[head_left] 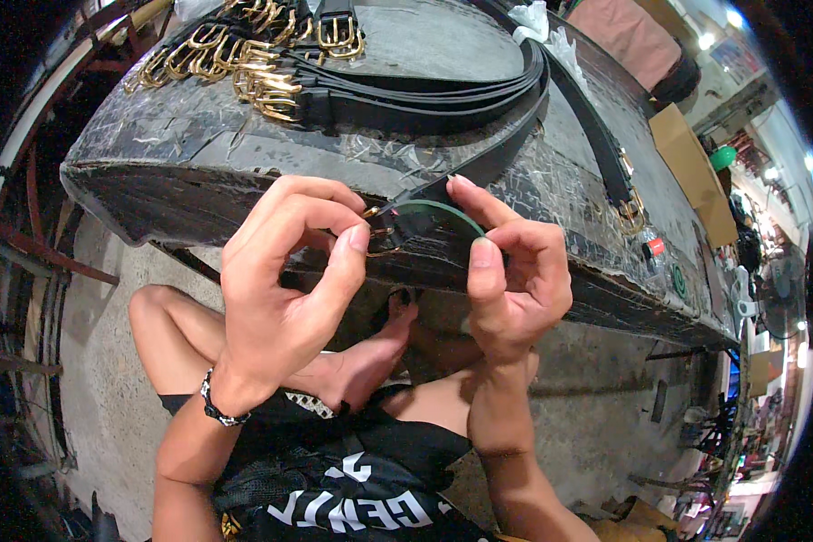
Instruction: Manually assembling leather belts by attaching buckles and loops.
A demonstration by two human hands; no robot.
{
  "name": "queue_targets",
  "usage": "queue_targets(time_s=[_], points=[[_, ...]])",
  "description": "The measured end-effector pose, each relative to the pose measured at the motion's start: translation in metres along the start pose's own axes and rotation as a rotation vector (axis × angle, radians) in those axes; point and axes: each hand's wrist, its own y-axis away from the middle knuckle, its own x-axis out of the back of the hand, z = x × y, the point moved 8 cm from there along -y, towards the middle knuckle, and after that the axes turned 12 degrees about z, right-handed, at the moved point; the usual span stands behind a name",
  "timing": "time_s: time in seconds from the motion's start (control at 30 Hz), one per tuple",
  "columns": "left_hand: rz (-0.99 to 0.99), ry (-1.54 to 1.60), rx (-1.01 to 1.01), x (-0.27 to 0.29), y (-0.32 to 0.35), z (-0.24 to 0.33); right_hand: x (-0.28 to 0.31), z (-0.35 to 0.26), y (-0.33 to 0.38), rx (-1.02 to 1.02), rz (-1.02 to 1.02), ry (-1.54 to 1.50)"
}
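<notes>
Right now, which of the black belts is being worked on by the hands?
The belt end pinched between left hand and right hand; the others lie stacked on the workbench.

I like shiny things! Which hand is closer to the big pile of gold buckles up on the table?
Left. The left hand sits below the pile of gold buckles, on the same side of the table. The right hand is farther off, across to the right, pinching the black belt end.
</notes>
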Motion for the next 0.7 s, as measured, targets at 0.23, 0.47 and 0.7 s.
queue_targets(time_s=[0.23, 0.47, 0.7], points=[[0.008, -0.371, -0.515, -0.023, 0.015, 0.022, 0.0, 0.0, -0.003, -0.082, 0.051, -0.053], [-0.022, -0.494, -0.618, -0.039, 0.022, 0.015, 0.001, 0.0, -0.004, -0.117, 0.1, -0.126], [-0.014, -0.271, -0.485, -0.026, 0.012, 0.007, 0.016, 0.002, -0.004, 0.035, 0.082, -0.15]])
